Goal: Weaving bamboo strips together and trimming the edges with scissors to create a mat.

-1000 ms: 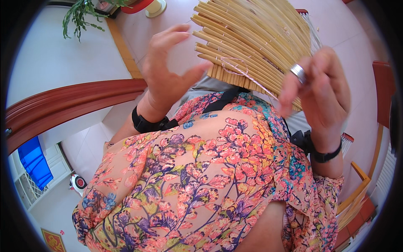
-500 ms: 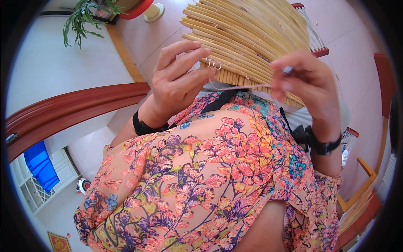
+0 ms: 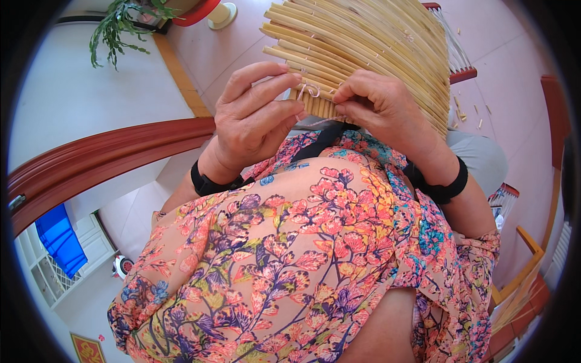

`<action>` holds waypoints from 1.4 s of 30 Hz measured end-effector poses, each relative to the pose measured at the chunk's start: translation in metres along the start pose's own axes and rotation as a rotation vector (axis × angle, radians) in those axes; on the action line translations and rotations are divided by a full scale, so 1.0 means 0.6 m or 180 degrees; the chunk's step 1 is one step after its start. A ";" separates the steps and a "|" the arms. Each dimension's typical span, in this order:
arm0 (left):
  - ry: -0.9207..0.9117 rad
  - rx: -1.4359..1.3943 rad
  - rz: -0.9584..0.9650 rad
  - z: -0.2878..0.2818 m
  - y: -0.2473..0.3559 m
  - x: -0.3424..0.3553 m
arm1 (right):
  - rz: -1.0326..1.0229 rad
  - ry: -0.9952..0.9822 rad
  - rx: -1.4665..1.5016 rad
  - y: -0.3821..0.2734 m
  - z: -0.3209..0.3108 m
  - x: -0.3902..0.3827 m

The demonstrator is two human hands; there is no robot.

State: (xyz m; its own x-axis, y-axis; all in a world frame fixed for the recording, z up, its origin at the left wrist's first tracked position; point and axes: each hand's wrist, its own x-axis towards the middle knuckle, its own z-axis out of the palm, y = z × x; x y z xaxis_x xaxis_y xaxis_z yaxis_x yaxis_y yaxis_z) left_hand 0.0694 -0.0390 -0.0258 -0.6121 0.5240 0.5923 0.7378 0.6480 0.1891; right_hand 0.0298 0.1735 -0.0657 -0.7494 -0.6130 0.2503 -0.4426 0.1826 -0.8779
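A fan-shaped mat of pale bamboo strips (image 3: 369, 42), bound with thin string, lies across my lap at the top of the view. My left hand (image 3: 257, 118) rests at its near edge, thumb and forefinger pinching a small loop of pale string (image 3: 310, 91). My right hand (image 3: 381, 106) is closed on the same string and the strip ends, right beside the left hand. Both wrists wear black bands. A floral blouse fills the lower half of the view.
A dark red wooden handrail (image 3: 103, 157) curves along the left. A potted green plant (image 3: 118, 24) stands at the top left by an orange floor strip. Bamboo scraps (image 3: 469, 112) lie on the pink floor at right, near wooden chair parts (image 3: 526, 248).
Both hands have come together at the near edge of the bamboo mat. The left hand, open and raised a second ago, now pinches the string; the right hand has moved left onto the strip ends.
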 end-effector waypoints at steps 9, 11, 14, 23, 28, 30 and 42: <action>-0.0101 -0.0107 0.0036 0.001 0.002 -0.003 | 0.0559 0.0089 0.0496 -0.012 0.009 0.003; -0.0077 -0.0155 0.0094 0.002 0.001 -0.005 | 0.0639 0.0167 0.0597 -0.011 0.012 0.006; -0.0065 -0.0190 0.0198 0.003 -0.003 -0.004 | 0.0392 0.0361 0.0644 -0.003 0.019 0.012; -0.0158 -0.0242 0.0204 0.006 0.004 -0.017 | -0.0554 0.0364 0.0022 -0.005 0.023 0.040; -0.0071 -0.0152 0.0208 0.005 0.007 -0.022 | -0.0674 0.0326 -0.0272 -0.010 0.024 0.053; -0.0054 -0.0087 0.0213 0.004 0.008 -0.022 | -0.0694 0.0279 -0.0316 -0.013 0.025 0.054; -0.0023 -0.0565 0.0190 0.017 0.002 -0.017 | -0.0684 0.0587 -0.0748 -0.020 0.029 0.058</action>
State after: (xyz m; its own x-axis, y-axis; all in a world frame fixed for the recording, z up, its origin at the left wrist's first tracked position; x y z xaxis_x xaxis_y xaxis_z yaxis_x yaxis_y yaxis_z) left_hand 0.0739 -0.0379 -0.0395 -0.5672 0.5630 0.6011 0.8111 0.5082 0.2894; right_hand 0.0176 0.1367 -0.0536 -0.6936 -0.5116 0.5071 -0.6846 0.2493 -0.6850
